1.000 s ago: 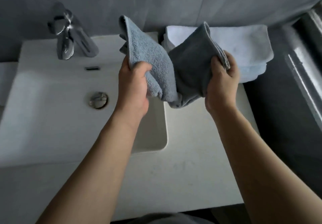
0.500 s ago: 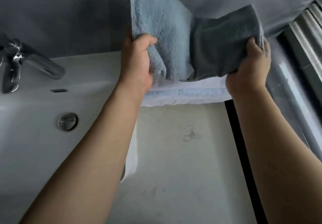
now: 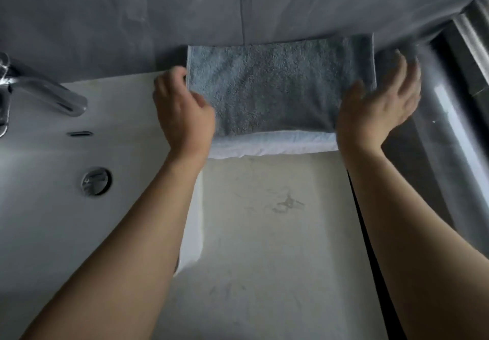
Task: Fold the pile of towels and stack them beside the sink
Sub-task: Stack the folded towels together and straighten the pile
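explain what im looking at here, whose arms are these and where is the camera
No machine here: a person's two bare arms, filmed by a wide-angle camera worn on their head, looking down. A white sink with a chrome faucet is at left, and a pale countertop beside it. At the back of the countertop, against the grey wall, a folded grey-blue towel lies on a folded white towel. The left hand sits at the grey-blue towel's left edge, its fingers curled there. The right hand is at the right edge with straight fingers, gripping nothing.
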`<state>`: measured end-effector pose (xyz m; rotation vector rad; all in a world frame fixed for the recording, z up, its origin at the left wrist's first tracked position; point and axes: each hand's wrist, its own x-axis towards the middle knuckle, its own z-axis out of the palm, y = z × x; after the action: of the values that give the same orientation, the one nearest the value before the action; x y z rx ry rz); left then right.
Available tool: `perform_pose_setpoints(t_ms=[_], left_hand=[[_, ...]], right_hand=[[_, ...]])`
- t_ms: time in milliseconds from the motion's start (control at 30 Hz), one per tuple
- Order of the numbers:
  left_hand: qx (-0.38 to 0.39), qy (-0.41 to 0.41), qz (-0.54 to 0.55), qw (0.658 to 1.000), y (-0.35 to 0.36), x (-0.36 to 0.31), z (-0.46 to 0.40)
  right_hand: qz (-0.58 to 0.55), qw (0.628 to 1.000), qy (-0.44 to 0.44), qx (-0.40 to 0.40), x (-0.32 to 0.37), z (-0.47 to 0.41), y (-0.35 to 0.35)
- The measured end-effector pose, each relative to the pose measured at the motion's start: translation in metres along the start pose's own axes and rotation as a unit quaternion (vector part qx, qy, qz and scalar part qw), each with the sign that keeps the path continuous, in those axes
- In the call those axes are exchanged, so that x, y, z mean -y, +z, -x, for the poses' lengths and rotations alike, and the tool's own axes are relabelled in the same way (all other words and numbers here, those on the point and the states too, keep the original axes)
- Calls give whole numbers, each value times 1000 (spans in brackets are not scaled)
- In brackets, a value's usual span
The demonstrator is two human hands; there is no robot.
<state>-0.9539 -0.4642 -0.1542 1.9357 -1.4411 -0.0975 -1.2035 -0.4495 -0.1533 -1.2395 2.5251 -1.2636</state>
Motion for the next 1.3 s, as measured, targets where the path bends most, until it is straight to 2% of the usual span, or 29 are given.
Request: perform_pose_setpoints(t_ms=[33,67,100,133,167,233,333,467,600,733,933,1133,1300], left_hand=[[-12,103,-39,994,0,-4,8],[3,185,-57,981,4,-9,14],[41,240,-70,967,9,-11,19],[95,265,-95,955,15,-11,22],[147,263,-134,944,20,-7,25],[202,230,-197,931,26,9,24],[191,199,-216,937,19,33,15],[163,124,-182,962,-2,46,14],[126,115,-80,982,-30,56,41],[131,116,-5,985,-65,84,72],[104,113,7,988,-123,154,89],[80,75,22,994,-196,241,69],[103,85,18,991,-255,327,48]], right_hand=[[49,994,-98,5,6,8,3],[72,979,-183,44,12,15,9],[83,961,-239,112,14,22,17],[98,942,-258,190,15,28,23],[120,927,-250,254,10,32,28],[171,913,-229,291,-5,31,33],[209,920,-203,262,-21,16,26],[178,943,-158,232,-5,31,11],[85,943,-226,229,31,99,0],[19,924,-271,268,59,165,-1],[-77,902,-297,304,105,247,11],[-93,886,-302,340,168,343,29],[-117,902,-260,324,224,429,55]])
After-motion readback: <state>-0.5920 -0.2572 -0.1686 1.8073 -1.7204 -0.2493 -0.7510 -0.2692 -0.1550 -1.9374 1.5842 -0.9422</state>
